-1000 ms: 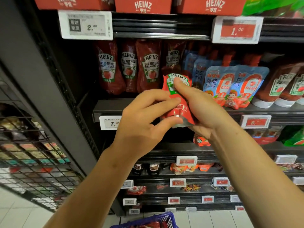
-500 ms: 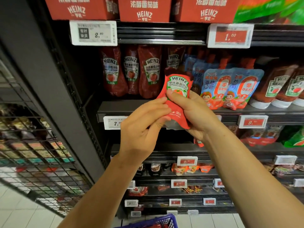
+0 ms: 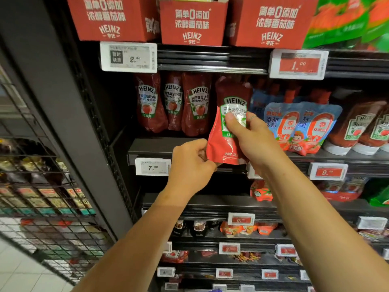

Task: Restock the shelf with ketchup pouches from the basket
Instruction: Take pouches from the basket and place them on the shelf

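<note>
Ketchup pouch, red with a green and white Heinz label, is held up in front of the shelf, its top reaching into the row beside three matching pouches that stand upright at the shelf's left end. The right hand grips the pouch around its middle, thumb pressed across the label and fingers wrapped behind. The left hand pinches the pouch's lower left corner between curled fingers and thumb. To the right on the same shelf stand blue and red pouches. A white price tag reading 7.99 clips to the shelf edge just left of the left hand. Red Heinz boxes sit on the shelf above.
</note>
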Demonstrator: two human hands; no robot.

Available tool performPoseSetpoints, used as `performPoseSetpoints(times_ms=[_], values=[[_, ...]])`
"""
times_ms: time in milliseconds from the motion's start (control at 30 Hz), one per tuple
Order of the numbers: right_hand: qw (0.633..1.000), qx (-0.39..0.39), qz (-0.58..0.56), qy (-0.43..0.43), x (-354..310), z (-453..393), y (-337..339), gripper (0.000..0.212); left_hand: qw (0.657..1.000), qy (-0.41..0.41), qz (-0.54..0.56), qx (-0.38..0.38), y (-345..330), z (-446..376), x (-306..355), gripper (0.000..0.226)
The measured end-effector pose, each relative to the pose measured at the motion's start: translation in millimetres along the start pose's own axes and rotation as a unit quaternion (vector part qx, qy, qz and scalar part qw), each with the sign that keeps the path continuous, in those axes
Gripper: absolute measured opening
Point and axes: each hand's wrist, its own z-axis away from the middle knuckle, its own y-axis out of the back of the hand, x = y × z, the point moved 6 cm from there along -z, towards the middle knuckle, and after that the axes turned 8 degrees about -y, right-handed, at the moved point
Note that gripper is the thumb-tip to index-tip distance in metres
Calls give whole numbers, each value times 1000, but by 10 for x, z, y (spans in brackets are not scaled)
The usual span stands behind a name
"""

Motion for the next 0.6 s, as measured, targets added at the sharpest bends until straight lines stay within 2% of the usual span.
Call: performPoseSetpoints(times_ms=[133,233,333,400,500,533,600], values=[[998,52,-9,-19,68,-200,46,29,991,-48,-123,-38,75,-238,33,19],[995,101,25,0,117,-384,73,27,979,-60,-184,-56,287,-418,-17,43],[988,143,60,26,122,-557,63,40,970,-22,-241,6,513,-640,-134,47],[987,146,70,4,165,-663,25,53,959,9,-280,43,519,-769,-181,43],[986,89,123,-70,365,-857,-67,40,956,33,-287,54,341,-841,-215,61],[983,75,141,-88,399,-885,-107,39,958,37,-279,62,299,-839,-235,61],[986,94,132,-50,356,-980,-125,54,961,36,-262,84,267,-833,-277,58]])
